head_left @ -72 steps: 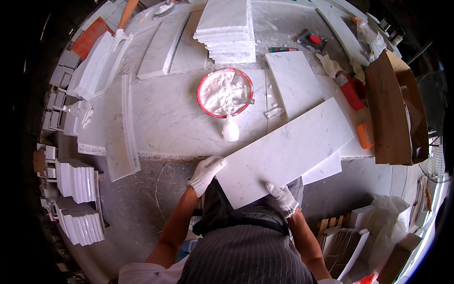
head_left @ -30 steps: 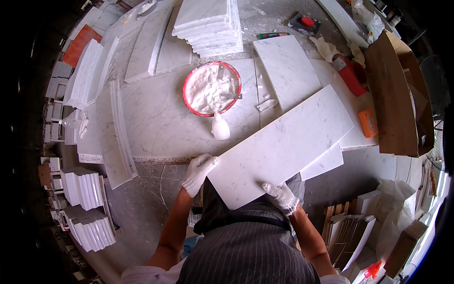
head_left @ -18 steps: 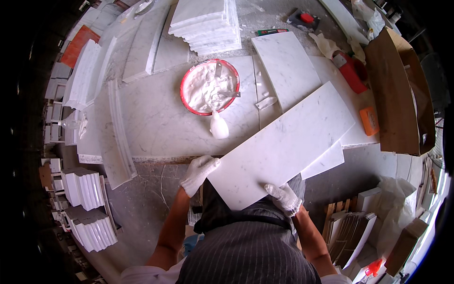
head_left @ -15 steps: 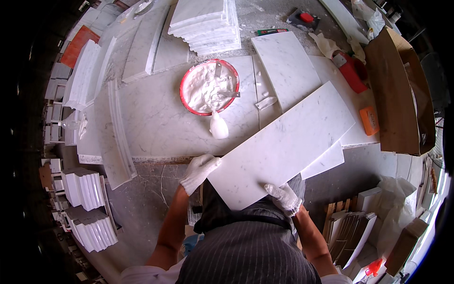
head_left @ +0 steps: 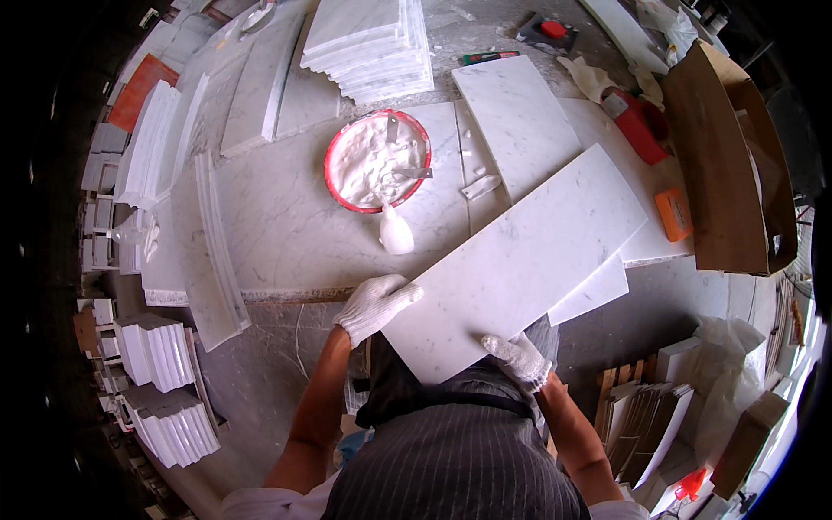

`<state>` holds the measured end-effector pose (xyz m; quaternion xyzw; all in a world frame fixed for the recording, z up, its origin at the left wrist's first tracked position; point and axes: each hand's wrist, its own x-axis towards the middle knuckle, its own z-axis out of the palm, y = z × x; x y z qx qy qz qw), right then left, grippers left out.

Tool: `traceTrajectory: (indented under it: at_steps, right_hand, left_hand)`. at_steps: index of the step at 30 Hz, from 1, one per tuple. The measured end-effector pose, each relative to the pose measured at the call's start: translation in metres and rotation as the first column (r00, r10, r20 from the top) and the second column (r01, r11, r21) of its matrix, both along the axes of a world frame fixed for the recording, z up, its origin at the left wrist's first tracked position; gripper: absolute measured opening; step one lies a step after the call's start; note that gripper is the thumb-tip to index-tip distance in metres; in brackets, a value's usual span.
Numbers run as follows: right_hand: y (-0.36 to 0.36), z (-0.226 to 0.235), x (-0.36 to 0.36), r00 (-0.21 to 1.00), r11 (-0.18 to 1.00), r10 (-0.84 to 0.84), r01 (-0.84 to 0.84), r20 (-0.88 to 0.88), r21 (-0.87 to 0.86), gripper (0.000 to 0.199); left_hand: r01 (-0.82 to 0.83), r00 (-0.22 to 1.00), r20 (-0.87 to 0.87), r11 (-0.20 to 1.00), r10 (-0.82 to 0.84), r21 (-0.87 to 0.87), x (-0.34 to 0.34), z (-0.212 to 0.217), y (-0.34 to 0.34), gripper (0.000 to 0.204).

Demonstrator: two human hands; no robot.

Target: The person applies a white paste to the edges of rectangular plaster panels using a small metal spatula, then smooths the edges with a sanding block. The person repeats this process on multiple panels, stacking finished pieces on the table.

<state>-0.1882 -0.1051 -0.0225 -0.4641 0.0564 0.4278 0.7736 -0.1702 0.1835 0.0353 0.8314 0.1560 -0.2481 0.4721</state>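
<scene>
A long white marble slab (head_left: 520, 260) with grey veins lies slanted across the bench edge, its near corner over my lap. My left hand (head_left: 379, 308), in a white knit glove, closes on its left edge, thumb over the top face; the fingers' ends are partly hidden. At the near edge my right hand (head_left: 518, 360), gloved too, grips the slab with its thumb on top and its fingers hidden underneath. Beyond the left hand stand a white squeeze bottle (head_left: 397, 232) and a red-rimmed bowl (head_left: 328, 178) of white paste with two putty knives in it.
Another marble slab (head_left: 518, 117) lies behind, partly under mine. Stacked slabs (head_left: 368, 52) rise at the back. A thin strip (head_left: 212, 269) overhangs the bench at left. At right are a red tape dispenser (head_left: 637, 130), an orange box (head_left: 673, 215) and an open cardboard box (head_left: 715, 165).
My left hand has slid a little right and up along the slab's edge, its thumb now further over the face. The slab and right hand stay nearly still; the view shifts slightly.
</scene>
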Motion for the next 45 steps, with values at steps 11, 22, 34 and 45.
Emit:
traceTrajectory:
  at_steps: [11, 22, 34, 45]
  right_hand:
    - [0.002, -0.007, -0.002, 1.000, 0.999, -0.028, 0.027, 0.014, 0.029, 0.051]
    - [0.005, -0.008, -0.002, 0.999, 0.998, -0.043, 0.042, 0.021, 0.044, 0.057]
    - [0.004, -0.003, -0.002, 0.997, 0.997, -0.047, 0.044, 0.053, 0.063, 0.071]
    - [-0.005, 0.030, -0.002, 0.922, 0.995, 0.085, -0.057, 0.377, -0.086, 0.042]
  left_hand:
    - [0.038, 0.999, 0.013, 0.998, -0.039, 0.059, -0.003, -0.006, -0.001, 0.045]
    - [-0.030, 0.995, 0.094, 0.999, 0.027, 0.033, -0.008, -0.006, -0.006, 0.041]
    - [-0.125, 0.960, 0.255, 0.992, 0.119, 0.009, -0.030, -0.004, -0.017, 0.035]
    - [-0.155, 0.900, 0.419, 0.986, 0.117, 0.057, -0.055, 0.037, -0.015, 0.030]
